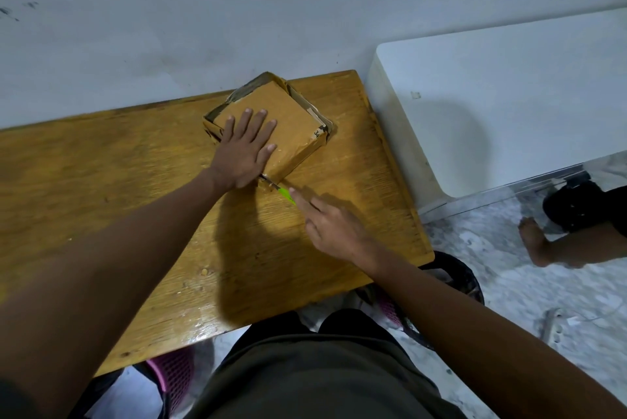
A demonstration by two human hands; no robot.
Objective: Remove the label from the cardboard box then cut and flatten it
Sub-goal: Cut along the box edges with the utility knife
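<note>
A flat brown cardboard box (291, 126) wrapped in shiny tape lies turned like a diamond near the far edge of the wooden table (135, 208). A small scrap of white label with black print (317, 133) clings near its right corner. My left hand (246, 147) lies flat on the box top, fingers spread, pressing it down. My right hand (334, 225) grips a cutter with a green handle (285, 194), index finger stretched along it. The blade tip (266, 180) sits at the box's near corner, partly hidden under my left palm.
A white wall runs just behind the table. A white appliance (509, 106) stands to the right. A black bin (454, 276) sits at the table's right front corner. Another person's bare foot and leg (556, 245) rest on the marble floor at right.
</note>
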